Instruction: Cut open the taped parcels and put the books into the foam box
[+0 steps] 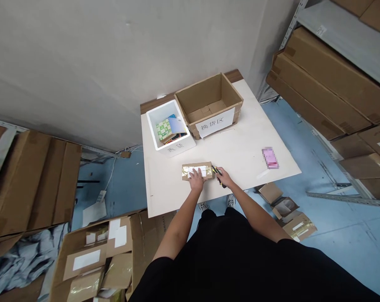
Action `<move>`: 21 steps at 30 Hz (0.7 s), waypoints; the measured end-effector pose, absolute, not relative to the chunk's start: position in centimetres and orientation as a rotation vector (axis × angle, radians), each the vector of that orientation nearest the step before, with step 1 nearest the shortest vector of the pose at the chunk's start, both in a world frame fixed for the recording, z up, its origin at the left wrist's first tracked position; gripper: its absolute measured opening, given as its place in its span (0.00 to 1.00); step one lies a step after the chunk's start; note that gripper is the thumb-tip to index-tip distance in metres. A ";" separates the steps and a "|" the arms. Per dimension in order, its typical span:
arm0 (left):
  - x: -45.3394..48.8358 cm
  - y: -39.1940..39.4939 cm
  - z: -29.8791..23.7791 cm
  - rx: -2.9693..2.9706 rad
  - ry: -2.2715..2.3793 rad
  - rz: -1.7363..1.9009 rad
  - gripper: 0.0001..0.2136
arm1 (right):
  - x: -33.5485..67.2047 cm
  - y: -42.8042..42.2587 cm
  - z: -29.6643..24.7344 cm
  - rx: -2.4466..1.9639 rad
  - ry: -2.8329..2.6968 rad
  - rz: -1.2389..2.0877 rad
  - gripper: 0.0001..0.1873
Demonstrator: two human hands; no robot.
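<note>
A small taped cardboard box with a white label lies on the white-topped table near its front edge. My left hand rests on top of the box, fingers spread over the label. Closed around a black and yellow utility knife, my right hand is just right of the box. The knife's front end is close to the box's right end; whether it touches, I cannot tell.
Behind stand a white foam bin with packets inside and a cardboard box with a handwritten sign. A pink item lies at the table's right. Opened boxes lie on the floor. A large carton holds parcels, lower left.
</note>
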State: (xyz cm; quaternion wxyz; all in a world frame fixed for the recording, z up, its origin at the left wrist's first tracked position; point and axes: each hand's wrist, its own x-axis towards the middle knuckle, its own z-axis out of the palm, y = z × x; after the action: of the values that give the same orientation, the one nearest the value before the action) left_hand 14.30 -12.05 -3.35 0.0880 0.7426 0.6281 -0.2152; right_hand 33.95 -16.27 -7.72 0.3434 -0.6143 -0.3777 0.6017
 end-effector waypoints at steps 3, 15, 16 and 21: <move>14.3 -12.0 -3.3 2.208 1.871 -0.636 0.40 | 33.8 -16.7 -7.4 -1.590 -0.988 1.595 0.27; 14.6 -12.0 -2.3 2.171 1.866 -0.645 0.42 | 36.1 -20.2 -5.9 -1.737 -0.979 1.556 0.31; 14.7 -12.4 -2.2 2.167 1.859 -0.644 0.42 | 35.5 -19.9 -5.9 -1.806 -0.943 1.470 0.33; 14.4 -14.3 -1.8 2.187 1.747 -0.581 0.41 | 31.4 -16.9 -5.7 -2.101 -0.990 1.264 0.48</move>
State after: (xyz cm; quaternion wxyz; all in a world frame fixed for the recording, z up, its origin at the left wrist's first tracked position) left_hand 14.38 -14.35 -1.77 0.1408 0.7574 0.6050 -0.2013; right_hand 31.44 -16.95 -5.74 0.2460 -0.7702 -0.3627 0.4634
